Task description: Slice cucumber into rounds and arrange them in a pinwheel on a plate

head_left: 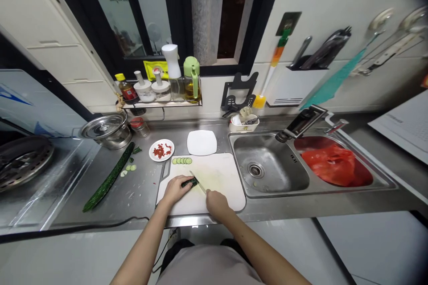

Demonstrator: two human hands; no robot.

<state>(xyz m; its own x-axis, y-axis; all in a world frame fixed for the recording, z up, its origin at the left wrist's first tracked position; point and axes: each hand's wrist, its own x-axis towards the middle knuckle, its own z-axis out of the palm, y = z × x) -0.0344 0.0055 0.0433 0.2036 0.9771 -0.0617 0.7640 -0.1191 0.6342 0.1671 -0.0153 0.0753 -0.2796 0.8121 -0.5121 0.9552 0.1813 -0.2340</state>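
On the white cutting board (217,173) my left hand (176,188) presses a short dark green cucumber piece (189,182) down with curled fingers. My right hand (216,201) is closed round the handle of a knife (198,182), whose blade lies against the right end of that piece. A row of several cucumber slices (182,160) lies along the board's far left edge.
A long whole cucumber (109,178) and some offcuts lie on the steel counter at left. A small plate of chopped red chilli (161,149) and an empty white plate (201,142) sit behind the board. A steel pot (107,130) stands far left. Double sink (270,167) at right; red bag (329,163) in its right basin.
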